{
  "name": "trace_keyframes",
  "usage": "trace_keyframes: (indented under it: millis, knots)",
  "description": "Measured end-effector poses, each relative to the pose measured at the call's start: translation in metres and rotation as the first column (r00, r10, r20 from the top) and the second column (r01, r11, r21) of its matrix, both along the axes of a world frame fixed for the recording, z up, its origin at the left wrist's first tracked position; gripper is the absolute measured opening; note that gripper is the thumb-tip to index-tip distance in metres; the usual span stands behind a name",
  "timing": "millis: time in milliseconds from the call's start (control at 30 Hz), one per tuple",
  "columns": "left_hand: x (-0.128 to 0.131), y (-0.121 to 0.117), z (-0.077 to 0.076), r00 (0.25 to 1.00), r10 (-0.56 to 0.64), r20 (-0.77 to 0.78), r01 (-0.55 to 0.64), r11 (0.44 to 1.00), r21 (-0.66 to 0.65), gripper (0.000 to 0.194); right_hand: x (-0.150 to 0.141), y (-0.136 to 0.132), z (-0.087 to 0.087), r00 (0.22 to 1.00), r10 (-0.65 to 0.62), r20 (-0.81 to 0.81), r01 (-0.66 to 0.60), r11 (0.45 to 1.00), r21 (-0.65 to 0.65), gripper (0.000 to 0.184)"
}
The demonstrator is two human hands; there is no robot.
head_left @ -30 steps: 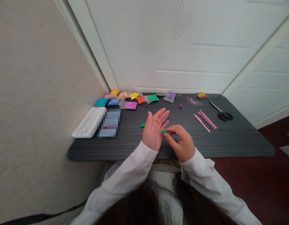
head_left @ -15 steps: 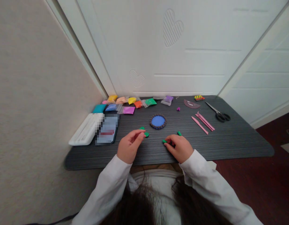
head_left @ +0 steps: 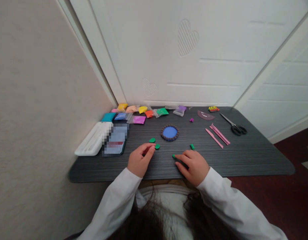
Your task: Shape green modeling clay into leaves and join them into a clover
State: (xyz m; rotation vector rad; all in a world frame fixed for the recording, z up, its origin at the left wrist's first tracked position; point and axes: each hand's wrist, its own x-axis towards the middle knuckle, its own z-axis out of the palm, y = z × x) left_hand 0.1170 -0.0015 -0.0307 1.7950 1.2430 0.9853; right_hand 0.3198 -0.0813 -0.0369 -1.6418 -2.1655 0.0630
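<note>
My left hand [head_left: 139,160] rests on the dark table [head_left: 243,156] with its fingers curled, their tips touching a small flat green clay piece [head_left: 157,146]. A second green piece [head_left: 152,140] lies just beyond it. Lying on the table, my right hand [head_left: 191,165] presses its fingertips together on a tiny green clay bit [head_left: 173,156]. Another green bit [head_left: 192,146] sits just beyond that hand. A blue clay disc with a dark beaded rim [head_left: 169,132] lies past both hands at the table's middle.
Several coloured clay bags [head_left: 141,115] line the back edge. A white case [head_left: 93,138] and a phone [head_left: 115,140] lie at the left. Pink modelling tools [head_left: 218,132], scissors [head_left: 234,124], a brown half-disc [head_left: 205,115] and a small purple bit [head_left: 191,120] lie at the right.
Both hands came down from mid-air to the table, uncovering the blue disc. My left hand set a green piece by the other one; my right hand still pinches a green bit.
</note>
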Motion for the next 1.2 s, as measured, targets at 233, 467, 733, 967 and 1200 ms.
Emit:
trace_keyframes:
  millis: [233,467,733,967,1200]
  knots:
    - [0.0,0.003,-0.002,0.999,0.021,-0.03,-0.02,0.998,0.057,0.027,-0.003,0.012,-0.008,0.996,0.056,-0.068,-0.055,0.998,0.012,0.013]
    - [-0.002,0.003,-0.001,0.999,0.013,-0.05,-0.009,0.995,0.096,0.025,-0.008,0.013,-0.006,0.998,0.059,-0.028,-0.058,0.998,0.032,0.026]
    - [-0.003,0.003,-0.001,0.998,0.033,-0.045,-0.028,0.993,0.113,0.026,-0.003,-0.004,0.007,0.98,0.013,0.199,-0.014,1.0,0.002,0.044]
    - [-0.004,0.003,-0.001,0.998,0.038,-0.051,-0.031,0.992,0.121,0.026,-0.003,-0.008,0.017,0.972,0.069,0.223,-0.057,0.997,-0.059,0.046]
    - [-0.003,0.003,0.0,0.998,0.038,-0.052,-0.032,0.992,0.122,0.026,0.0,-0.009,0.021,0.971,0.106,0.215,-0.09,0.993,-0.083,0.049]
